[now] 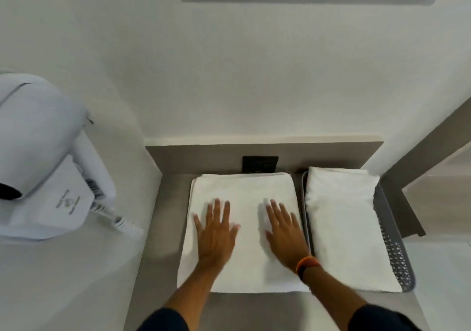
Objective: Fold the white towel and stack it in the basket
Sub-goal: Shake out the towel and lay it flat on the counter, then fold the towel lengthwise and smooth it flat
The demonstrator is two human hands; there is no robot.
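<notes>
A white towel (244, 195), folded into a rectangle, lies flat on the grey counter (163, 228). My left hand (216, 236) rests palm down on its left half, fingers spread. My right hand (285, 234), with an orange and black band at the wrist, presses flat on its right half. Neither hand grips the cloth. To the right stands a grey perforated basket (393, 251) with another folded white towel (344, 223) lying in it.
A white wall-mounted hair dryer (43, 152) with a coiled cord hangs at the left. A black socket plate (260, 163) sits on the grey backsplash behind the towel. White walls close in the counter at left and back.
</notes>
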